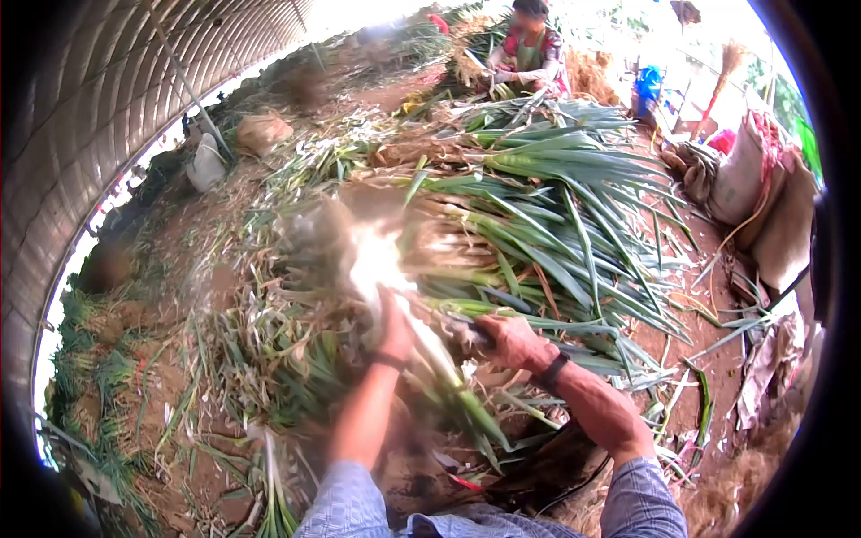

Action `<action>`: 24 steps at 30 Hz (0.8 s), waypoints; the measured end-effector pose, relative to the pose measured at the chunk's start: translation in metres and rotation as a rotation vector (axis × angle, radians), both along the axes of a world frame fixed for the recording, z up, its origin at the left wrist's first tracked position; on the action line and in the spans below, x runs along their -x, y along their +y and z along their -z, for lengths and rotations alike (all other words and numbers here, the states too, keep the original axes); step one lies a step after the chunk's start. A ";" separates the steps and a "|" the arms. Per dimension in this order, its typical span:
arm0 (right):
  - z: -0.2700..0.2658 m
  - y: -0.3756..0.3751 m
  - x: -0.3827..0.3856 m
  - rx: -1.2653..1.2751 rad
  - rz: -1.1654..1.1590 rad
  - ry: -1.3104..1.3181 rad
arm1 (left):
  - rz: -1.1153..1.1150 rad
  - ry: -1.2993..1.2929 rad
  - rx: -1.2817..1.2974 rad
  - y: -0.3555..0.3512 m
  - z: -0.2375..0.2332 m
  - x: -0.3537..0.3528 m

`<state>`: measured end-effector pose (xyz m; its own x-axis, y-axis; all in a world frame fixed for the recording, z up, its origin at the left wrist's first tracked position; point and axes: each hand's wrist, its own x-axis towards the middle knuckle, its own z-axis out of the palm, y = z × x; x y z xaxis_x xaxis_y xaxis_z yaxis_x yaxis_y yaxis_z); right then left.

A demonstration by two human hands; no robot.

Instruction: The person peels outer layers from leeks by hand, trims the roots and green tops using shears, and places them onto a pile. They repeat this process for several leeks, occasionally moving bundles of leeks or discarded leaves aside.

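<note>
My left hand (395, 330) is closed around the pale stalk of a large green onion (435, 354), whose green leaves slant down to the right. Glare washes out the white end beyond the fingers. Right beside it, my right hand (516, 342) is curled around a dark object (477, 335); its kind is not clear. Behind both hands lies a big heap of green onions (529, 224), white stalks to the left and long leaves to the right. Dry husks and peeled leaves (305, 332) surround the left forearm.
Across the heap sits another person (531, 54) with hands near the onions. Stuffed sacks (749, 170) stand at the right. A white sack (206, 166) is at the left, near the curved shelter wall (99, 125). More green onions (94, 386) lie on the soil at the lower left.
</note>
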<state>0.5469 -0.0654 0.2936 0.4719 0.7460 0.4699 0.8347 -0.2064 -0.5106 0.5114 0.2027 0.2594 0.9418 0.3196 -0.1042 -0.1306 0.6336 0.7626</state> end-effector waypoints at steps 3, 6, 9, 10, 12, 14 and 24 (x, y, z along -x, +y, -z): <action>-0.013 0.007 0.006 0.028 0.129 0.146 | -0.039 0.121 0.010 -0.007 0.002 0.000; -0.019 0.007 0.005 0.038 0.148 0.175 | 0.021 0.116 0.051 -0.004 0.008 -0.002; -0.027 0.005 0.006 0.128 0.161 0.234 | 0.006 0.037 0.029 -0.003 -0.003 0.004; -0.026 0.003 0.006 0.101 0.155 0.228 | -0.016 0.056 0.005 -0.005 -0.005 0.005; -0.027 -0.001 0.005 0.042 0.142 0.212 | -0.061 0.090 -0.046 -0.007 -0.009 0.007; -0.031 -0.002 0.005 0.094 0.160 0.237 | -0.015 0.024 -0.164 -0.006 -0.003 0.010; -0.018 -0.021 0.011 0.149 0.151 0.171 | -0.067 0.391 -0.177 0.034 0.043 0.003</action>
